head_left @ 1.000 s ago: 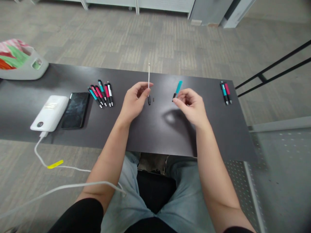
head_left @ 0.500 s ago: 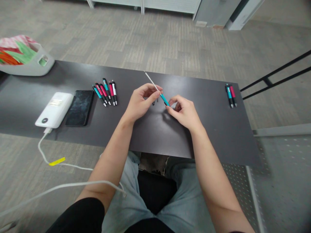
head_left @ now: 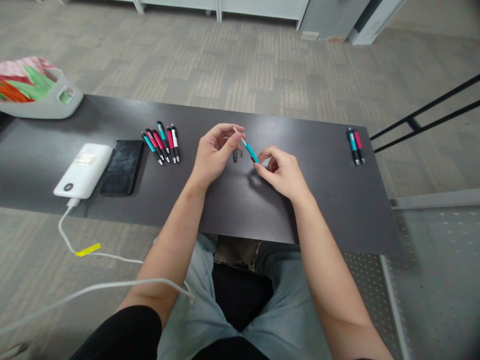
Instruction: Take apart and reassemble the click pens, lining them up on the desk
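Observation:
Between the thumb and fingers of my right hand (head_left: 280,167) is a blue pen barrel (head_left: 251,152), tilted up to the left. A thin white refill (head_left: 240,136) sticks out of the barrel's upper end. My left hand (head_left: 217,152) is closed at the refill's tip, thumb and forefinger around it. On the table beneath my left fingers lie a small black pen part (head_left: 235,156) and a tiny dark piece (head_left: 241,154).
Several blue, red and white pens (head_left: 161,143) lie left of my hands, near a black phone (head_left: 122,167) and a white power bank (head_left: 83,170) with a cable. Two pens (head_left: 356,146) rest at the right. A white basket (head_left: 71,103) stands far left.
The refill has gone deeper into the blue barrel, so less of it shows. My left hand has shifted slightly up and left. The small parts beneath it show more clearly.

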`<act>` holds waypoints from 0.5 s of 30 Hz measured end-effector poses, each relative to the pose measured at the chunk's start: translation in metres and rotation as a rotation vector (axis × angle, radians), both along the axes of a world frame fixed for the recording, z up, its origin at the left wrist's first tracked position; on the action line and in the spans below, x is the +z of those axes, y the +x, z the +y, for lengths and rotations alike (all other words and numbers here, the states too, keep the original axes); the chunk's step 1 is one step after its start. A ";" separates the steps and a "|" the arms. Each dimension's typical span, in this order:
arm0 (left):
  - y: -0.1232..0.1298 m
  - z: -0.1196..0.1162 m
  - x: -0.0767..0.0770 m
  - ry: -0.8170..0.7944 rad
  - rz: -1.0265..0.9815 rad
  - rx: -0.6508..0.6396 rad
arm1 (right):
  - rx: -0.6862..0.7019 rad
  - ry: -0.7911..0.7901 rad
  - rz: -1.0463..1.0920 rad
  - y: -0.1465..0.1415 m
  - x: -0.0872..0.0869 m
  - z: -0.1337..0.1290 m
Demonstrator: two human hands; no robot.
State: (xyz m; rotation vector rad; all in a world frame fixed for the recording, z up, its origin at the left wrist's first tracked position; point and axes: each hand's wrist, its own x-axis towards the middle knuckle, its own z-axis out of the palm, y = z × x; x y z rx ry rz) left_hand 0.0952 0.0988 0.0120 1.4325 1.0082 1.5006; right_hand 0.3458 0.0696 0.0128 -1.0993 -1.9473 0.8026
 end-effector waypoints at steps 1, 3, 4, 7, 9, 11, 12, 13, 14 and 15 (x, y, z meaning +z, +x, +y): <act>0.001 0.001 0.000 0.006 -0.007 0.003 | 0.001 0.006 -0.004 0.000 -0.001 0.000; 0.001 0.002 -0.002 0.015 -0.013 0.001 | 0.002 0.020 -0.024 0.000 -0.003 0.001; 0.002 0.003 -0.004 0.019 -0.013 0.001 | 0.004 0.026 -0.038 0.000 -0.003 0.001; 0.001 0.004 -0.010 0.035 -0.011 0.028 | 0.019 0.037 -0.080 0.000 -0.004 0.001; 0.000 0.005 -0.014 0.063 -0.013 0.045 | 0.029 0.045 -0.093 0.000 -0.003 0.000; -0.001 0.007 -0.017 0.112 -0.020 0.047 | 0.035 0.058 -0.087 0.000 -0.002 0.000; -0.001 0.007 -0.019 0.138 -0.021 0.050 | 0.038 0.067 -0.079 0.000 -0.001 -0.001; -0.001 0.008 -0.020 0.161 -0.021 0.056 | 0.040 0.073 -0.072 0.000 -0.001 -0.001; 0.000 0.008 -0.020 0.178 -0.020 0.066 | 0.041 0.076 -0.068 0.000 -0.001 -0.001; 0.001 0.008 -0.020 0.189 -0.019 0.075 | 0.042 0.075 -0.068 0.000 0.000 -0.002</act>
